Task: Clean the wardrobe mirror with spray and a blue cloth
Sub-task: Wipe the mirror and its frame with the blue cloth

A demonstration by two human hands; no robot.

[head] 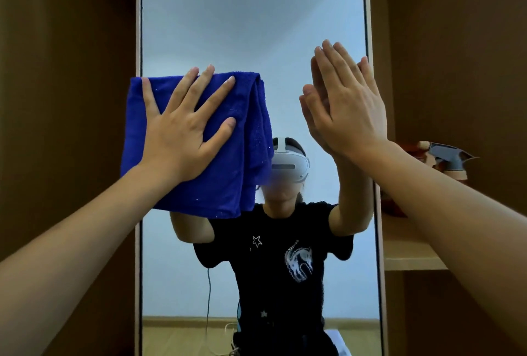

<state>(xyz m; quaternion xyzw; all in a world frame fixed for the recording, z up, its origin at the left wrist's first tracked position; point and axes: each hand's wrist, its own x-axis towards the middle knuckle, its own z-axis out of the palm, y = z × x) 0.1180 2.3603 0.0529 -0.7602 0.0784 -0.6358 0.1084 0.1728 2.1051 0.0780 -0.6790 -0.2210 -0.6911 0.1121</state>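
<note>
Both forearms reach toward the mirror [251, 27]. Left hand [182, 133], fingers spread straight, presses the blue cloth [251, 139] flat against the glass's left side. Right hand [350, 104], fingers straight together, rests on the right edge, near the spray bottle [447, 157] on the shelf [413, 258].

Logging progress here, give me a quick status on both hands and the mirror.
Left hand flat, pressing blue cloth on mirror. Right hand open against glass, right side. Spray bottle parked on shelf. Nothing blocking.
</note>
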